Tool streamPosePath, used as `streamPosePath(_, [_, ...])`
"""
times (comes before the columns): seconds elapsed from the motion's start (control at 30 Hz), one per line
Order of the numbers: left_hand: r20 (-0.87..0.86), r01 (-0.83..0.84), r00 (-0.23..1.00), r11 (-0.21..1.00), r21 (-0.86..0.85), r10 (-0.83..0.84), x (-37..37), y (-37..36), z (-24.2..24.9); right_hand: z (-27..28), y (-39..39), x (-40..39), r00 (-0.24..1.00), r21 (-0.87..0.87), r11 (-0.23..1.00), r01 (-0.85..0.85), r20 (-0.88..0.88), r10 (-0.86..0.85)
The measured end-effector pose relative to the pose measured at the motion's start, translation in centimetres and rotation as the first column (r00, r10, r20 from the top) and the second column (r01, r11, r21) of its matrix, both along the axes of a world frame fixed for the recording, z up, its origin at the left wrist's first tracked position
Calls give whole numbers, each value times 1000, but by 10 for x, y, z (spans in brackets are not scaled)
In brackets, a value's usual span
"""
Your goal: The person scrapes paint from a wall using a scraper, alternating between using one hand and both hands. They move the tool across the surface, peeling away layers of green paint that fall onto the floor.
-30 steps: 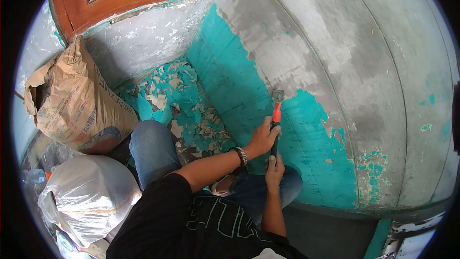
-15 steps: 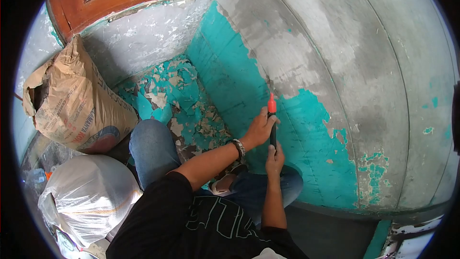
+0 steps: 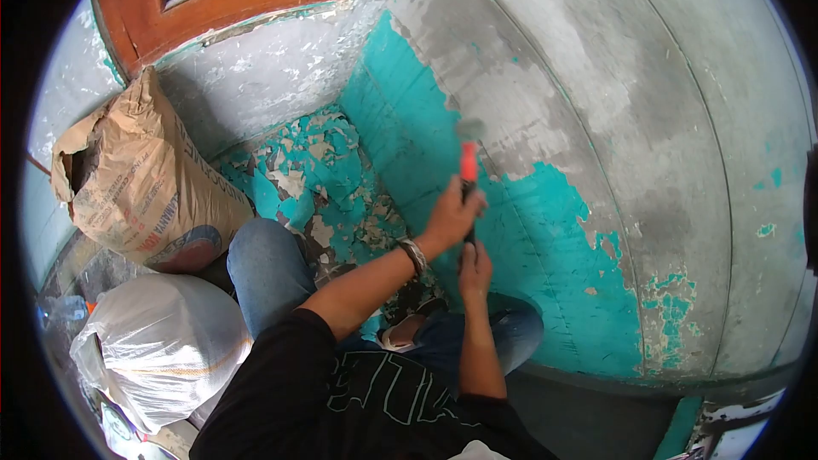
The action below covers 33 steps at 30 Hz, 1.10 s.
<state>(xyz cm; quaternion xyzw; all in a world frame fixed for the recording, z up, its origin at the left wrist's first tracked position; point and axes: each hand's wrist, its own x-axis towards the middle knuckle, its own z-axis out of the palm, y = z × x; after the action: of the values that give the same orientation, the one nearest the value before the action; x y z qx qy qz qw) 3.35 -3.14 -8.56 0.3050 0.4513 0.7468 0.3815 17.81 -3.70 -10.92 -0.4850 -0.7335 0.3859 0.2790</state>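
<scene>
My left hand [image 3: 452, 218], with a bracelet at its wrist, is wrapped round the black handle of a scraper [image 3: 469, 162] with a red collar. Below it, my right hand [image 3: 475, 271] grips the lower end of the same handle. The scraper's blurred blade lies at the upper edge of the turquoise paint [image 3: 409, 145], against the bare grey part of the wall [image 3: 511, 111]. Fingers partly hide the handle.
Flaked paint [image 3: 315, 162] is heaped on the floor along the wall. A brown paper sack [image 3: 153, 179] and a white plastic sack [image 3: 166, 345] stand at the left, near a plastic bottle [image 3: 64, 308]. A wooden frame [image 3: 226, 21] is above.
Both hands and the scraper have moved a little up and to the left. The blade now shows as a blur near the paint edge.
</scene>
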Motion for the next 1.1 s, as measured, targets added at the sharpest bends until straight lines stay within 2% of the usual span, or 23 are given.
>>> streamPosePath(0.03, [-77, 68, 995, 998, -16, -70, 11, -5, 1, 1, -7, 9, 1000, -4, 1000, -7, 6, 7])
streamPosePath(0.07, [-70, 64, 995, 998, -20, -65, 21, -8, 2, 3, -13, 20, 997, -14, 999, 45, -67, -45])
streamPosePath(0.1, [-201, 96, 974, 994, -58, -106, 30, -11, 3, 5, -18, 29, 986, -28, 995, 98, -136, -101])
streamPosePath(0.13, [-328, 124, 933, 987, -98, -149, 38, -14, 3, 5, -20, 38, 987, -29, 995, 98, -128, -101])
streamPosePath(0.47, [-234, 155, 959, 987, -30, -158, 51, -7, -10, -6, -5, 64, 997, 91, 995, 31, -67, -25])
streamPosePath(0.7, [-269, 195, 942, 980, -43, -200, 50, -4, -15, 1, -12, 55, 996, 133, 987, 95, -12, -94])
streamPosePath(0.87, [-268, 222, 935, 972, -73, -234, 37, 4, -15, -3, 2, 46, 998, 152, 987, 52, -29, -48])
streamPosePath(0.97, [-254, 171, 951, 984, -48, -178, 13, 11, -11, 1, 16, 22, 999, 115, 993, 30, -23, -28])
streamPosePath(1.0, [-169, 144, 974, 989, -37, -148, 6, 15, -12, 2, 21, 13, 1000, 101, 995, 9, -27, -6])
streamPosePath(1.07, [15, 82, 996, 997, 0, -82, -9, 21, -12, 0, 33, -13, 999, 217, 975, -46, 37, 39])
streamPosePath(1.1, [113, 45, 992, 999, 24, -47, -19, 22, -13, -3, 39, -23, 997, 183, 981, -65, 57, 55])
